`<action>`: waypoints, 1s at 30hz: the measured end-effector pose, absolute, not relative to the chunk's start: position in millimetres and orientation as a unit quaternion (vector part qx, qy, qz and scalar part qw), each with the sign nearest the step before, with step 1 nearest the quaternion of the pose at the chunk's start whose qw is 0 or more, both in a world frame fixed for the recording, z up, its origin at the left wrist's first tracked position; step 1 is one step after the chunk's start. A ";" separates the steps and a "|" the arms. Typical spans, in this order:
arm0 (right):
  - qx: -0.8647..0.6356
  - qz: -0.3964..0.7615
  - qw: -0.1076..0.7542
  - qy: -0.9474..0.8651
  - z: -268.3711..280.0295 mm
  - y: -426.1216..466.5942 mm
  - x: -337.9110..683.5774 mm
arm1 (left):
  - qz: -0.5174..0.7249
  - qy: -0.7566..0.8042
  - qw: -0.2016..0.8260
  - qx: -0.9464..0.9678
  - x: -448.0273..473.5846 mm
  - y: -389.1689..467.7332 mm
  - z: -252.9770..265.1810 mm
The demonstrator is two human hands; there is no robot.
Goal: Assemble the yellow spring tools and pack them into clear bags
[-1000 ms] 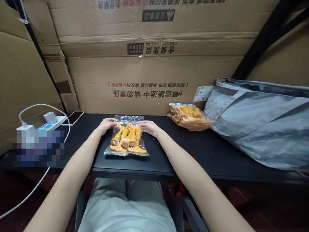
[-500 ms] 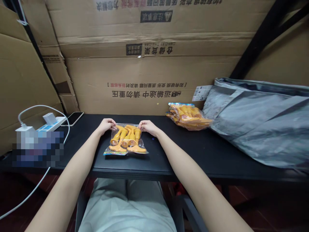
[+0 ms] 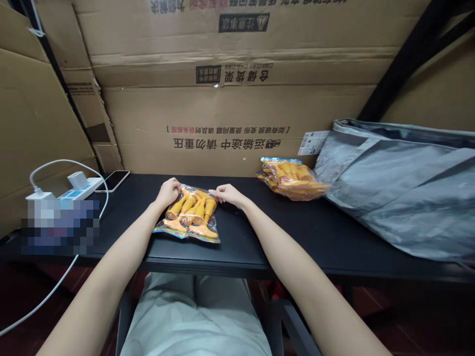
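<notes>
A clear plastic bag of orange plastic pieces (image 3: 191, 212) is in front of me at the table's near side, tilted a little, with a colourful printed strip along its near edge. The pieces look like flared tubes and curved handle shapes. My left hand (image 3: 168, 193) is closed on the bag's far left corner. At the far right corner, my right hand (image 3: 228, 195) pinches the plastic between thumb and fingers. Both hands hide the corners they grip.
More bags of orange pieces (image 3: 291, 179) lie stacked at the back right, beside a large grey fabric bag (image 3: 389, 193). To the left are a phone (image 3: 116, 181), a power strip (image 3: 86, 187) and a white cable (image 3: 67, 162). Cardboard (image 3: 230, 109) stands behind the black table (image 3: 282, 242).
The bag has turned slightly and its far left corner has risen with my left hand. My right hand keeps hold of the right corner. The view has shifted a little.
</notes>
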State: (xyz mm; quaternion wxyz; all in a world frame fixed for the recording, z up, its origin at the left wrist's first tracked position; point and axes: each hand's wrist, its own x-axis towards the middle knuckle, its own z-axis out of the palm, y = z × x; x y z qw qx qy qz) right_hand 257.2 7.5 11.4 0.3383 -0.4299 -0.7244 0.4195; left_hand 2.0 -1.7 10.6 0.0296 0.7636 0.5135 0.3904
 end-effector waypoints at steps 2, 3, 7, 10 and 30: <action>-0.434 0.421 0.366 -0.707 11.3 8.0 256.4 | 0.401 0.504 0.025 0.765 4.1 -3.3 10.3; -0.433 0.425 0.385 -0.695 12.1 8.5 256.2 | 0.405 0.498 0.022 0.767 5.4 -4.4 10.5; -0.418 0.432 0.431 -0.673 18.9 9.1 257.9 | 0.414 0.470 0.012 0.780 12.1 -8.5 11.7; -0.417 0.453 0.418 -0.668 22.5 5.6 258.6 | 0.422 0.445 0.013 0.790 18.7 -10.9 11.1; -0.363 0.696 0.230 -0.574 31.1 -14.9 251.4 | 0.451 0.464 -0.003 0.763 33.2 -20.4 16.3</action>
